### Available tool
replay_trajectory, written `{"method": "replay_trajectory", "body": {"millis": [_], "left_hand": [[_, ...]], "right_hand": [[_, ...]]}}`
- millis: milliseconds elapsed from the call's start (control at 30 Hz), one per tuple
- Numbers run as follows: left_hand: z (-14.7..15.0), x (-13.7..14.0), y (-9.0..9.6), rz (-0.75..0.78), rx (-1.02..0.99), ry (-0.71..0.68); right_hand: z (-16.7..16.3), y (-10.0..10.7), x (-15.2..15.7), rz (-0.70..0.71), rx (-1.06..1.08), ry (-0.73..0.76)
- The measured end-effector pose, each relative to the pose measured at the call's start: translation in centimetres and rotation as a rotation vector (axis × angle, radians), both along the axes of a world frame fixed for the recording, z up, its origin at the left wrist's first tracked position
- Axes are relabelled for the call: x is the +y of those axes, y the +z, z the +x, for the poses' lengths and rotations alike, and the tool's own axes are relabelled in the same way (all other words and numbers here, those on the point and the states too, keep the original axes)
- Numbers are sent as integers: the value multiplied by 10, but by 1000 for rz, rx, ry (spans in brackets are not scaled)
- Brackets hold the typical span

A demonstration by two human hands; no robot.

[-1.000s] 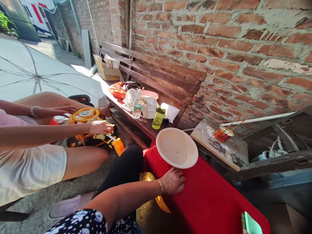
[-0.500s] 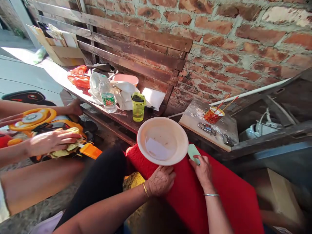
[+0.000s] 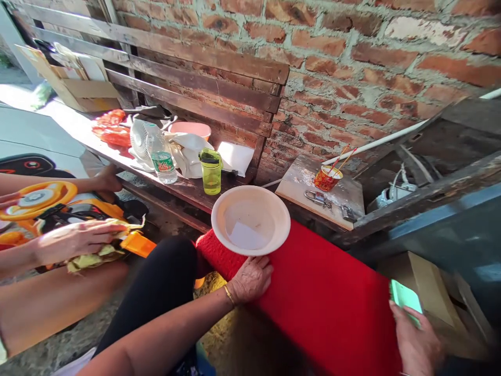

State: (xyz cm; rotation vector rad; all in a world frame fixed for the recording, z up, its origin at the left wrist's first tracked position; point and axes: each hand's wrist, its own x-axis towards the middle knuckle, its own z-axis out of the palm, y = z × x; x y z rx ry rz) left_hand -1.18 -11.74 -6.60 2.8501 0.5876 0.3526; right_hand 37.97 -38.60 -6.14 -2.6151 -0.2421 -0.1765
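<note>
A white round basin [image 3: 230,198] with a shallow layer of liquid stands on the end of a red cloth-covered surface [image 3: 332,271] in front of me. My left hand [image 3: 251,279], with a gold-coloured bracelet at the wrist, is closed at the basin's near side, its fingers curled under the rim. Far to the right, my right hand [image 3: 417,334] grips a flat mint-green rectangular thing [image 3: 406,296] with rounded corners, whose kind I cannot make out. That hand is beyond the red cloth's right edge, near an open cardboard box [image 3: 420,284].
On the wooden bench [image 3: 191,192] stand a yellow-green bottle [image 3: 212,175], a clear plastic bottle [image 3: 162,162] and a fan [image 3: 138,137]. A board [image 3: 291,185] bears a red tin [image 3: 325,180] and padlocks [image 3: 318,198]. Another person's hand [image 3: 78,240] holds pale leafy stuff at left.
My right hand has moved far right and down, away from the basin, with the mint-green thing in it. My left hand stays by the basin. The view has shifted slightly right.
</note>
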Motion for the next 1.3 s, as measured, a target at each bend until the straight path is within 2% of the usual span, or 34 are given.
{"method": "replay_trajectory", "body": {"millis": [33,67,167,233,300,400,467,600,667,700,767,900,967,1033,1100,1167,1300], "left_hand": [[0,1,0,0,-9,2],[0,1,-1,1,-21,5],[0,3,-3,5,-57,19],[1,4,-5,7,-70,25],[1,5,-6,6,-78,31],[1,6,-7,2,-87,42],[2,7,-7,-4,-86,44],[3,9,-7,-9,-80,47],[4,9,-7,-11,-75,50],[4,10,-7,-12,-72,50],[4,10,-6,-11,-71,49],[4,11,-6,-6,-73,47],[4,12,-6,-6,-65,49],[4,13,-6,-2,-55,51],[4,13,-7,2,-49,52],[4,14,-7,2,-49,53],[4,14,-7,-4,-47,57]], "right_hand": [[-22,1,15,34,49,8],[-46,2,34,94,59,103],[-121,0,99,264,4,507],[-158,-3,130,271,-32,700],[-175,-6,143,216,-73,776],[-157,-7,118,148,-84,677],[-125,-4,77,128,-44,526],[-61,5,-10,49,91,103],[-50,9,-32,31,167,-53],[-52,11,-34,47,177,-74],[-72,11,-18,136,122,45],[-147,2,53,294,19,491],[-180,-5,85,279,-40,681],[-195,-12,103,227,-111,784],[-189,-17,101,180,-144,756],[-163,-19,81,152,-141,644],[-91,-17,9,69,-60,255]]}}
